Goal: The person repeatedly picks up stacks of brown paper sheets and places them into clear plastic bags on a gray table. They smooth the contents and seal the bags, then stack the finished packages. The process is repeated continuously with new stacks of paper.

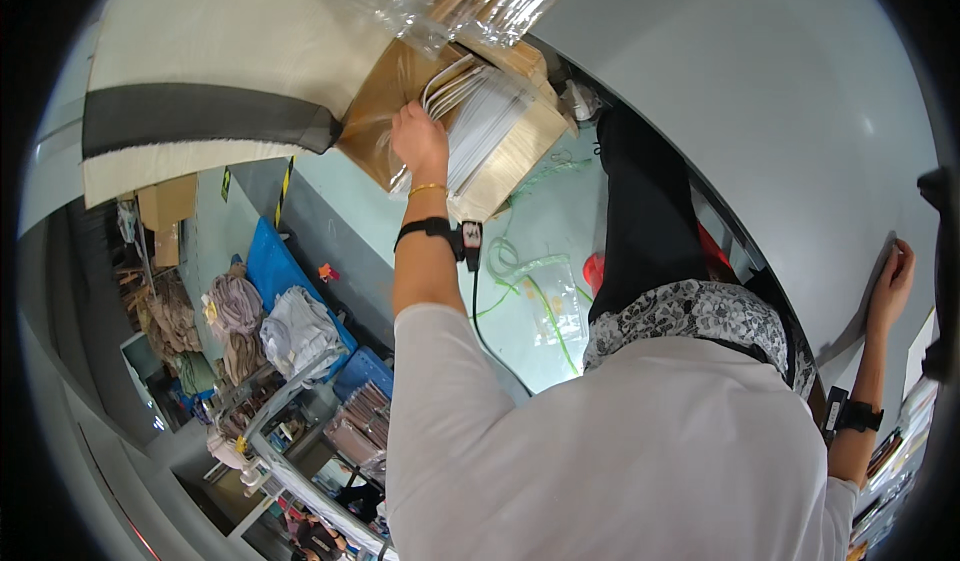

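Observation:
A cardboard box (377, 111) stands at the upper middle, holding a row of flat white packets (492, 121) in clear plastic. My left hand (421, 147) reaches into it, fingers curled at the left side of the row and closed on a clear plastic packet; its fingertips are partly hidden. Far to the right, my right hand (890, 286) rests on the edge of a grey tabletop (760, 101). Its fingers are stretched out and hold nothing.
More clear plastic packets (500, 1) lie above the box. Beside it is a pale board with a dark band (210, 119). Green strapping (545, 306) and a plastic sheet lie on the floor. Piles of cloth (298, 329) and a blue bin (272, 261) stand at the left.

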Tool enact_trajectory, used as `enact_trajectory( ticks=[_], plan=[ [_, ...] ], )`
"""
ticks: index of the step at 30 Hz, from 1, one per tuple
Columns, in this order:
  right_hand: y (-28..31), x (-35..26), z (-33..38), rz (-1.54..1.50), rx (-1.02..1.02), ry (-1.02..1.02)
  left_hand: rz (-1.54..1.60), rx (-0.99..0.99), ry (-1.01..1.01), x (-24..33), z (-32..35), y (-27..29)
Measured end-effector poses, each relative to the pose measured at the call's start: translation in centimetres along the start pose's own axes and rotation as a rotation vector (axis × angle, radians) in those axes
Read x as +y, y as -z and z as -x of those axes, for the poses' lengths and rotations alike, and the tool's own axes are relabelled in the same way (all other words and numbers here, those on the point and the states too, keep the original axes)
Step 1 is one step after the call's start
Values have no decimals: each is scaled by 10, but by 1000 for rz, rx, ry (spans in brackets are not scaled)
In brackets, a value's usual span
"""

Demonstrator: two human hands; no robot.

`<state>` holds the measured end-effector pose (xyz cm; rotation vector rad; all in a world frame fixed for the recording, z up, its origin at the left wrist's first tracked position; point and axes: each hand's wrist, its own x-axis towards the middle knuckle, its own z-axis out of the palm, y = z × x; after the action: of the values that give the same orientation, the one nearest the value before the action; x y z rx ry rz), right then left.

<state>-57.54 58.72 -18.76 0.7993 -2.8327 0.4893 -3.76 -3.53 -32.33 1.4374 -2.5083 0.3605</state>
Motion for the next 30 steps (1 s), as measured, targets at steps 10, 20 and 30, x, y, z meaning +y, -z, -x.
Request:
enact_trajectory(
  ticks=[10, 20, 30],
  plan=[
    [-9, -127, -12, -607, -283, 201, 966, -409, 442, -37, 18, 250],
    [46, -348, 50, -1632, -1408, 337, 1813, -426, 397, 114, 66, 431],
    [97, -171, 3, -1612, -601, -219, 1559, -1221, -218, 343, -51, 336]
  ],
)
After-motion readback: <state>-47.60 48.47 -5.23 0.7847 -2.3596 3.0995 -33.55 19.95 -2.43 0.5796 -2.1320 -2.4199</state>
